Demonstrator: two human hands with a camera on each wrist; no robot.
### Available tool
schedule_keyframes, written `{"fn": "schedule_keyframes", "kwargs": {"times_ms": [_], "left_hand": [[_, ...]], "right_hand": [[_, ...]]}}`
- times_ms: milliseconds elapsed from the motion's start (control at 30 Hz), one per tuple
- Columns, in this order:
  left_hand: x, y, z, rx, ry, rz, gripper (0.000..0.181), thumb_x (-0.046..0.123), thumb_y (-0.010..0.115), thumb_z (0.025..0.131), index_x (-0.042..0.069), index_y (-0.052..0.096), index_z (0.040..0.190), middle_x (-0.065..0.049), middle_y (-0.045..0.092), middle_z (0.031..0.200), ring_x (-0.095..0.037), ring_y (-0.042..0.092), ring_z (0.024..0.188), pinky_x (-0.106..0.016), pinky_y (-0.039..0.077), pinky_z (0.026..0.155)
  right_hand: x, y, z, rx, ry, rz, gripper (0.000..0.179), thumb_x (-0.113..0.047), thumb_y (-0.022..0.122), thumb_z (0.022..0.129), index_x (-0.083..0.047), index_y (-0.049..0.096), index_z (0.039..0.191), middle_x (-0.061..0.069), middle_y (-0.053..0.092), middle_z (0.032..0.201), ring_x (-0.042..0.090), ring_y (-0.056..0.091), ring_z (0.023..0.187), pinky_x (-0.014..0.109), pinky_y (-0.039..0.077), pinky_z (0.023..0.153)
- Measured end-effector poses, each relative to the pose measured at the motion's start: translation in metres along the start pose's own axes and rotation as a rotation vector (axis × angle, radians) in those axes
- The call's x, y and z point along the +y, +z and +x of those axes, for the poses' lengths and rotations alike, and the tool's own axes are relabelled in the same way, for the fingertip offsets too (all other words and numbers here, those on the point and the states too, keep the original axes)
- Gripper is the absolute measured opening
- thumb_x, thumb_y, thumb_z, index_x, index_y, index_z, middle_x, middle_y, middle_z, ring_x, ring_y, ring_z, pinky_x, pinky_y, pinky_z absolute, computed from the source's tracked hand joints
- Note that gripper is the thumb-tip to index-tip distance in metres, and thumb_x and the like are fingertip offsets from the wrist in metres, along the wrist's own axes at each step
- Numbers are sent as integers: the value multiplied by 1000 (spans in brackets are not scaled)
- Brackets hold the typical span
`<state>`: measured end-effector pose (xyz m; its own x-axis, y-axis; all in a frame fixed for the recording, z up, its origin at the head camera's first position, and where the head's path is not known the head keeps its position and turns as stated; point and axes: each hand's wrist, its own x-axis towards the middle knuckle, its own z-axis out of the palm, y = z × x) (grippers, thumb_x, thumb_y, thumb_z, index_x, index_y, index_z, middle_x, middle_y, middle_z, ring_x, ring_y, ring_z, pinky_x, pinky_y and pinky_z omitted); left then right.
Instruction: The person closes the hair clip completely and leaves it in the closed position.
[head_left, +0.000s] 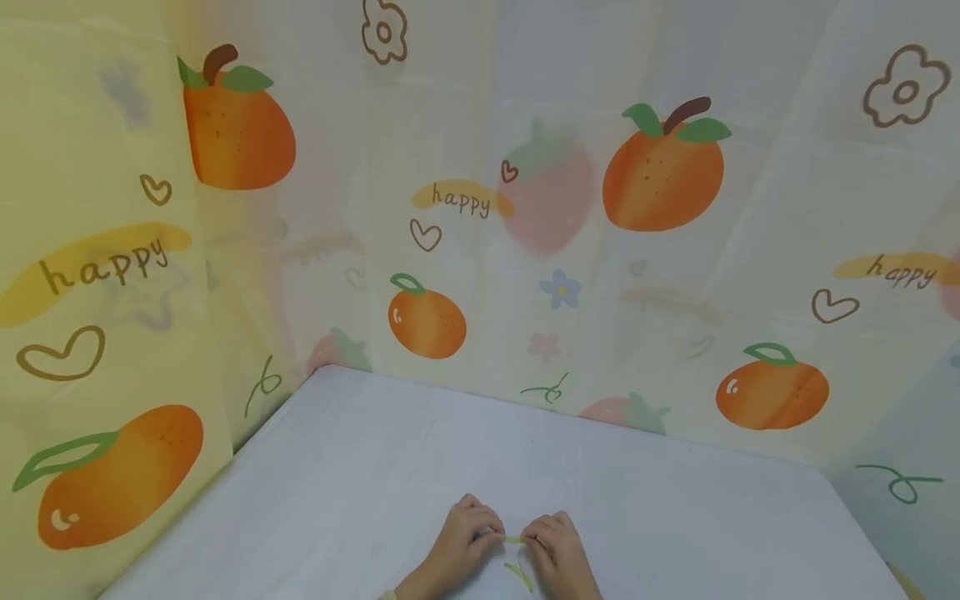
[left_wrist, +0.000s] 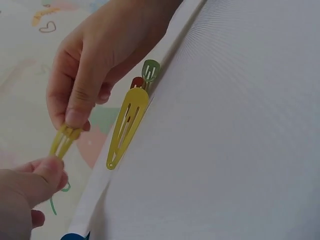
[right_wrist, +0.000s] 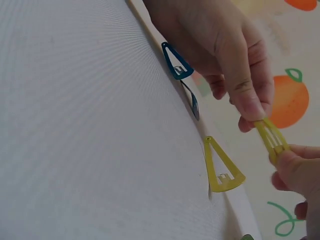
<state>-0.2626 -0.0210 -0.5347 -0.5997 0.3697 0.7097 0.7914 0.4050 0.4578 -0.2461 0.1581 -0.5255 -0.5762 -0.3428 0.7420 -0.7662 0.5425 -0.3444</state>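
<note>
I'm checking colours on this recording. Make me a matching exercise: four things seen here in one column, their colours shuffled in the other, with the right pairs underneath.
Things
1. Held clip, pinched by the left hand and the right hand
2. Uppermost clip in the right wrist view
3. Partly hidden clip beside the green clip in the left wrist view
4. Tabletop

Colours
A. Red
B. White
C. Yellow
D. Blue

Right pairs
1-C, 2-D, 3-A, 4-B
</note>
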Motion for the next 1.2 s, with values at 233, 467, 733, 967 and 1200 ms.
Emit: {"fn": "schedule_keyframes", "kwargs": {"times_ms": [233,467,733,967,1200], "left_hand": [[0,-2,2,9,6,25,5,19,61,67,21,56,67,14,52,71,-3,33,65,-19,28,58],[3,-1,1,-5,-36,15,7,17,61,68,21,55,68,15,52,71,-3,34,66,-21,28,59],[2,-1,0,3,-28,8,5,20,60,69,21,55,68,15,52,71,-3,34,66,-21,29,59],[1,0,0,22,-36,-16,6,20,60,69,21,54,67,17,51,70,-4,34,67,-21,29,59],[3,1,1,15,-73,-34,9,21,61,68,24,53,66,20,50,70,-3,33,69,-27,26,62]], "right_hand": [[-2,-1,1,-2,79,-26,10,-12,60,68,-21,56,69,-17,47,70,2,30,62,14,28,53],[-1,0,-1,9,94,-24,12,-10,63,65,-20,58,71,-16,47,70,3,31,62,16,29,51],[2,1,-2,40,36,-76,25,-16,64,64,-11,57,87,-7,48,78,4,32,67,16,30,53],[4,0,1,96,-79,-76,29,-16,68,56,-16,57,83,-5,45,84,8,34,68,16,29,55],[1,-3,2,107,-95,-128,20,-15,67,55,-17,59,73,-4,45,81,8,32,64,15,26,56]]}}
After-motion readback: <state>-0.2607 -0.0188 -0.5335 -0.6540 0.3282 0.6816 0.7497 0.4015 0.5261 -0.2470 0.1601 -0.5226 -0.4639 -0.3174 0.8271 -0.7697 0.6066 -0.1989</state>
